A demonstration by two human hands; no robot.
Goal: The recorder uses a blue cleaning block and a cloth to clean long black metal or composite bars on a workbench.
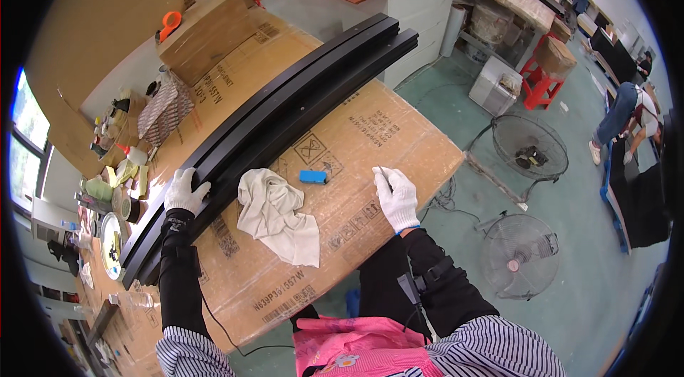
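Observation:
Two long black bars lie side by side, slanting across a cardboard-covered table. My left hand, in a white knit glove, grips the bars near their left end, thumb toward me. My right hand, gloved the same way, hovers over the table's right part with its fingers pinched together. A thin dark tip pokes out at its fingertips; what it belongs to I cannot make out. Between my hands lie a crumpled off-white cloth and a small blue block, neither touched.
Left of the bars stand a glue bottle, a tape roll and a cardboard box with orange tape. Two floor fans and a red stool are at right. A person bends over a black panel beyond.

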